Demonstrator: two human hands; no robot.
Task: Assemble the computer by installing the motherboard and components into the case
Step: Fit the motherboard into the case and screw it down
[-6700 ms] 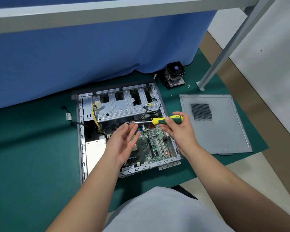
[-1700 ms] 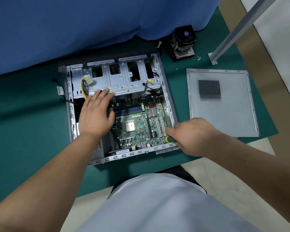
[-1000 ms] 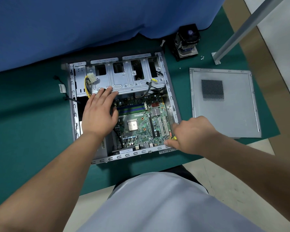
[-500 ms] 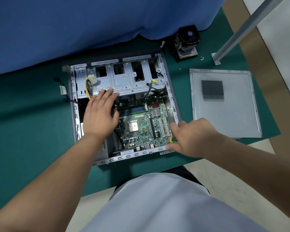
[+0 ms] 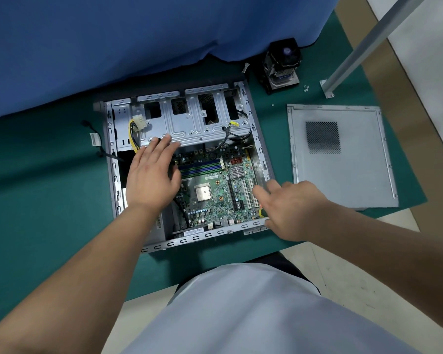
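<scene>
floor: green mat (image 5: pixel 36 200) | back: blue curtain (image 5: pixel 113 47) | right: grey metal post (image 5: pixel 363 44)

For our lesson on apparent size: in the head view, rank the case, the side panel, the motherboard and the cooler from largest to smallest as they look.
1. Case
2. Side panel
3. Motherboard, partly hidden by the hands
4. Cooler

The cooler lies farthest from the camera, so it may look smaller than it is.
</scene>
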